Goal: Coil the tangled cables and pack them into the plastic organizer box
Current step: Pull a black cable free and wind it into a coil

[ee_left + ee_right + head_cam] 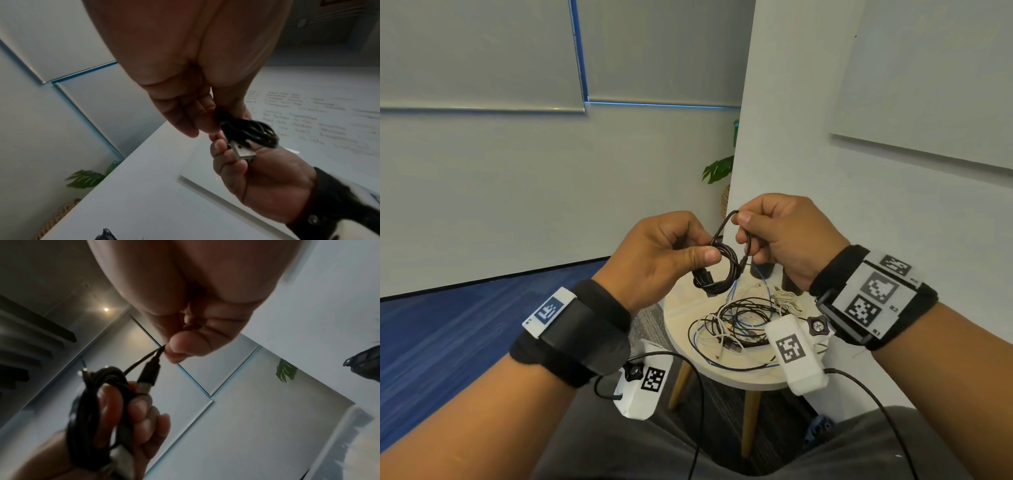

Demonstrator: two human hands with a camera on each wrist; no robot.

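Note:
A small black cable coil (717,270) hangs in the air above the round table, gripped by my left hand (698,246) between thumb and fingers. My right hand (748,226) pinches the coil's loose end, which arches up in a short loop (726,222). In the left wrist view the coil (251,131) shows a silver USB plug (243,150) sticking out toward the right hand (246,170). The right wrist view shows my thumb (180,348) pinching the thin lead just above a black plug (149,373), with the coil (88,410) wrapped around the left fingers (139,415). No organizer box is in view.
A tangle of black, white and blue cables (739,325) lies on the small round table (756,380) below the hands. A white wall stands close on the right, with a plant (717,169) behind its corner. My knees are at the bottom edge.

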